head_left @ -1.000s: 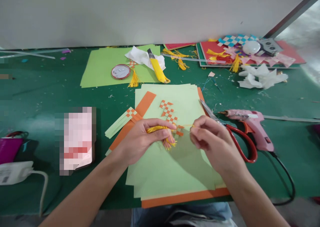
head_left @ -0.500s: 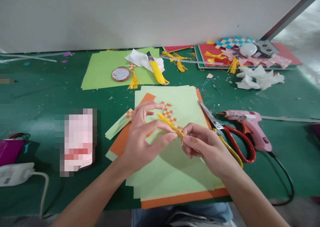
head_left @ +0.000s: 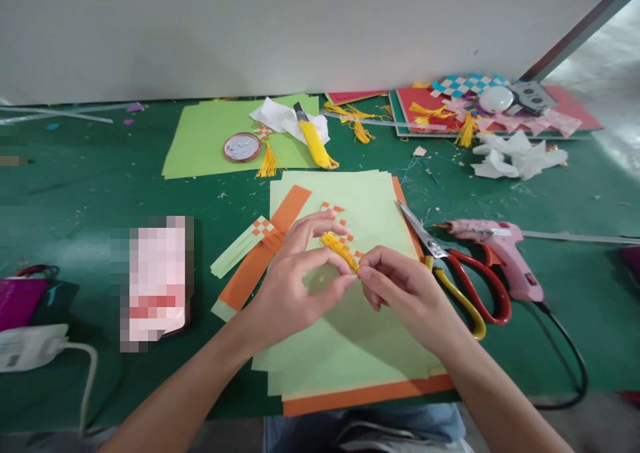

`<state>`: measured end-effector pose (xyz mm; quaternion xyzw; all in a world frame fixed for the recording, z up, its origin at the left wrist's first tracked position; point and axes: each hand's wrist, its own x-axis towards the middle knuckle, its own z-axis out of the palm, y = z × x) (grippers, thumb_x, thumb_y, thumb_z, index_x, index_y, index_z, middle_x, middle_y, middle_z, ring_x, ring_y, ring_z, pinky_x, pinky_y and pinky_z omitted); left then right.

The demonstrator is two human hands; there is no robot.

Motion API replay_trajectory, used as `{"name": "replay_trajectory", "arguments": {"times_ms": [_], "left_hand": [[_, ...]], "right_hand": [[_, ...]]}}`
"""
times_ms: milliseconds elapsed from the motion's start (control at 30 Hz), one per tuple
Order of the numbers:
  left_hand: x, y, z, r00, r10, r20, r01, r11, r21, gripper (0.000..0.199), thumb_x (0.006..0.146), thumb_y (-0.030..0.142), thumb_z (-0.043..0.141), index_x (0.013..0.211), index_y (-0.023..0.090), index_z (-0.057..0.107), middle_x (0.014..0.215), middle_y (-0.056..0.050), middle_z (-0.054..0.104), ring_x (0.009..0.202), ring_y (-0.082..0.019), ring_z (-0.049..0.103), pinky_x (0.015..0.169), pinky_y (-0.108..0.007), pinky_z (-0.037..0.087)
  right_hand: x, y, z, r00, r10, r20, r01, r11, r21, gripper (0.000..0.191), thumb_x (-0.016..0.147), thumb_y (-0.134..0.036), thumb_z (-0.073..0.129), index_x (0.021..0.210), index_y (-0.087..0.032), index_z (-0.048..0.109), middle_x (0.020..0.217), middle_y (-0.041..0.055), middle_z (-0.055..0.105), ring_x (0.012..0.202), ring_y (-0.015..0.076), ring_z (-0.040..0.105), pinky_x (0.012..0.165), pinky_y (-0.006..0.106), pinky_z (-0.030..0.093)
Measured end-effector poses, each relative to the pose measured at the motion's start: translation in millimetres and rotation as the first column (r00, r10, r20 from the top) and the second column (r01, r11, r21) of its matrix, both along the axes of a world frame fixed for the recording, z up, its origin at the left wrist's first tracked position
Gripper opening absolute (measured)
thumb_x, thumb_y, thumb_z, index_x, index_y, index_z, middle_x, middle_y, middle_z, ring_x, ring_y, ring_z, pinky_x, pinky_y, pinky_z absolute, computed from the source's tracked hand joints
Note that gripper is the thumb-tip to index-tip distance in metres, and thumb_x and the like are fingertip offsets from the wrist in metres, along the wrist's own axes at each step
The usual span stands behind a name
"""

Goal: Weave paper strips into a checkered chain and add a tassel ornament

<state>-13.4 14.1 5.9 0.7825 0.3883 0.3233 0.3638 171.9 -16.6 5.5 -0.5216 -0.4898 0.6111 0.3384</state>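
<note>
A yellow tassel (head_left: 338,248) hangs between my hands over a stack of pale green paper (head_left: 360,346). My right hand (head_left: 400,283) pinches its top end between thumb and forefinger. My left hand (head_left: 303,273) meets the same end with thumb and index finger closed together, its other fingers curved above the tassel. Beneath the tassel, a woven orange-and-white checkered strip (head_left: 333,210) lies on the paper, partly covered by my left hand. Left of that hand are an orange paper strip (head_left: 243,280) and a bundle of woven pale green strips (head_left: 235,253).
To the right lie scissors (head_left: 493,293) with red and yellow handles and a pink glue gun (head_left: 515,260) with a black cord. A yellow cutter (head_left: 315,140), a round tin lid (head_left: 242,147) and crumpled tissue (head_left: 520,156) lie farther back. A pixelated phone (head_left: 157,280) is at left.
My left thumb and index finger have closed at the tassel's top end, beside my right fingertips. My right hand has shifted slightly left, and the tassel's strands look more spread.
</note>
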Motion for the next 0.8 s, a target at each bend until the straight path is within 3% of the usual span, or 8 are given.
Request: {"name": "replay_trajectory", "arguments": {"times_ms": [267,400,467,567,667,800], "left_hand": [[-4.0,2.9,2.3,0.996,-0.039,0.077,0.054,0.979,-0.198,0.010,0.091,0.026,0.059,0.083,0.022,0.063,0.125,-0.003,0.053,0.132,-0.019,0.041,0.114,-0.037,0.031],[-4.1,5.3,1.6,0.993,-0.044,0.113,0.077,0.948,-0.308,0.016,0.092,0.031,0.057,0.082,0.021,0.063,0.127,-0.004,0.052,0.131,-0.020,0.042,0.113,-0.039,0.032],[-3.9,6.0,-0.1,0.992,-0.039,0.120,0.077,0.940,-0.331,0.017,0.092,0.033,0.058,0.081,0.021,0.063,0.128,-0.005,0.052,0.131,-0.021,0.042,0.113,-0.040,0.033],[-4.0,6.1,-3.1,0.991,-0.032,0.127,0.073,0.940,-0.332,0.017,0.091,0.034,0.058,0.082,0.021,0.064,0.129,-0.005,0.051,0.132,-0.022,0.042,0.112,-0.042,0.035],[-4.4,5.7,-4.6,0.991,-0.039,0.125,0.079,0.939,-0.336,0.017,0.091,0.035,0.058,0.082,0.022,0.065,0.127,-0.006,0.052,0.131,-0.022,0.044,0.111,-0.042,0.036],[-4.1,5.8,-3.7,0.991,-0.069,0.116,0.104,0.935,-0.338,0.018,0.092,0.035,0.057,0.082,0.022,0.065,0.123,-0.007,0.054,0.131,-0.021,0.043,0.113,-0.042,0.035]], "right_hand": [[4.9,2.7,-0.3,0.997,-0.065,-0.053,0.066,0.998,0.014,0.028,0.093,-0.039,0.051,0.075,-0.019,0.054,0.056,-0.0042,0.051,0.051,0.0071,0.045,0.046,0.019,0.034],[1.6,-1.9,-2.7,0.988,-0.121,0.097,0.091,0.959,0.269,0.008,0.088,-0.026,0.059,0.093,-0.021,0.062,0.063,-0.0039,0.056,0.053,0.0082,0.049,0.047,0.020,0.038],[-0.7,-3.9,-3.5,0.970,-0.140,0.201,0.042,0.903,0.428,0.015,0.086,-0.018,0.060,0.100,-0.023,0.064,0.070,-0.0027,0.060,0.055,0.0082,0.050,0.047,0.021,0.037],[-2.6,-4.8,-3.8,0.951,-0.135,0.280,-0.041,0.838,0.544,0.019,0.085,-0.014,0.061,0.101,-0.023,0.067,0.074,-0.0011,0.062,0.058,0.0091,0.051,0.048,0.022,0.038],[-2.6,-4.3,-2.6,0.955,-0.139,0.261,-0.024,0.843,0.538,0.010,0.085,-0.016,0.062,0.090,-0.021,0.069,0.072,0.0007,0.063,0.057,0.0103,0.051,0.047,0.025,0.036],[-1.6,-3.4,0.0,0.990,-0.096,0.105,0.050,0.924,0.379,0.007,0.085,-0.021,0.063,0.079,-0.020,0.067,0.071,0.0017,0.062,0.060,0.0118,0.054,0.049,0.025,0.038]]}}
